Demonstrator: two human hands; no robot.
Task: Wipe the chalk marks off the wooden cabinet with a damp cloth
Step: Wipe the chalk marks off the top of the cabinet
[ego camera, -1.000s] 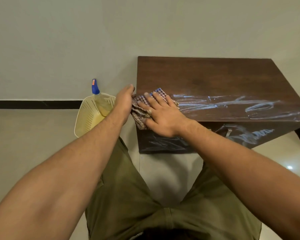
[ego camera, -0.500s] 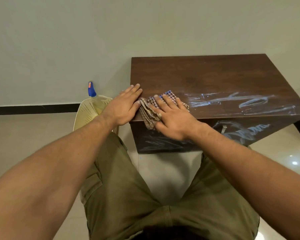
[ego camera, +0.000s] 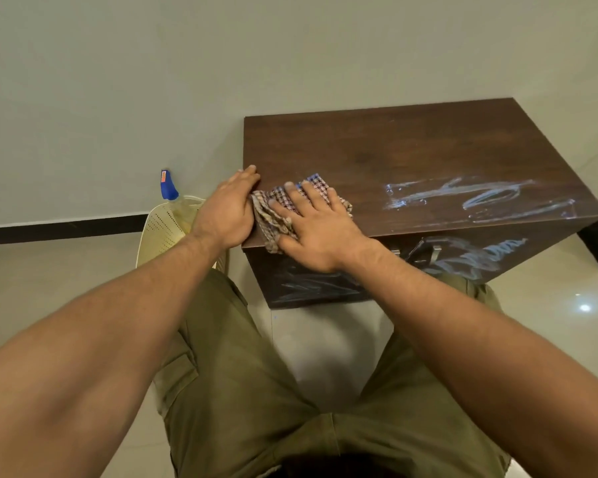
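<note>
Two bare hands at work on one dark wooden cabinet (ego camera: 377,146), seen from the head camera. Right hand (ego camera: 320,229): palm down, fingers spread flat, pressing a checked cloth (ego camera: 273,215) onto the cabinet top near its front left corner; the cloth is bunched under the palm and its folded edge hangs slightly over the front edge. Left hand (ego camera: 230,208): laid against the cabinet's left edge, fingers extended and together along the corner, holding nothing, its side touching the cloth.

Chalk marks (ego camera: 477,198): pale bluish-white scrawls on the right half of the top, well apart from the cloth; the left half of the top shows bare wood. Further chalk scribbles (ego camera: 311,288) cover the cabinet front, below the right wrist and to its right, around a metal handle (ego camera: 435,251).

Perforated cream basket (ego camera: 159,229): on the floor just left of the cabinet, partly hidden by the left forearm; holds a spray bottle (ego camera: 169,191) with a blue nozzle. Person wears olive trousers (ego camera: 228,374). Pale tiled floor (ego camera: 32,288), grey wall behind.
</note>
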